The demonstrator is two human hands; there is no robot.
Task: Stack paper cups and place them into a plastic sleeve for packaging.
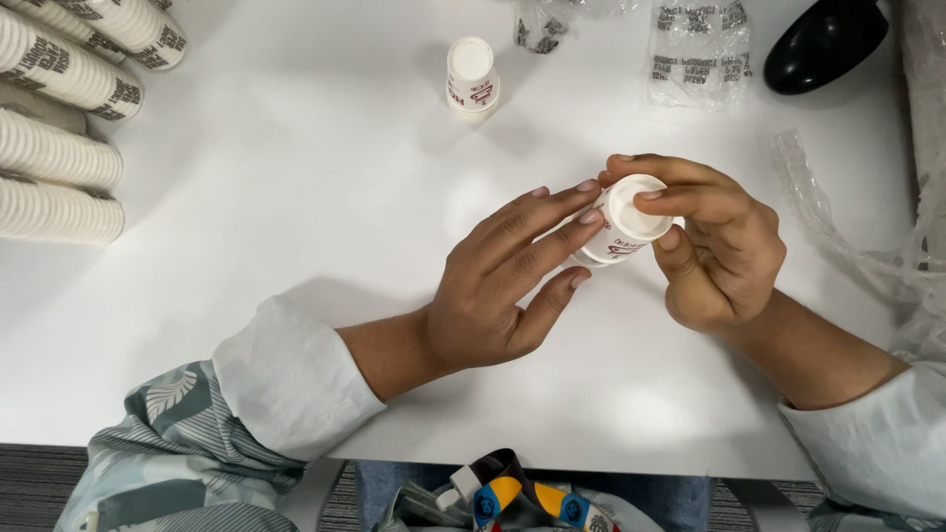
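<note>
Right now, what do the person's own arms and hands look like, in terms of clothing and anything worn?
Both hands, the left hand and the right hand, are bare: no gloves, rings or watch show. Each forearm comes out of a pale, whitish cuff folded back: the left cuff and the right cuff. Above the left cuff the sleeve is grey-green with a white leaf and stripe print.

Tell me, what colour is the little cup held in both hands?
The small paper cup is white with red printing on its side, seen best in the head view.
</note>
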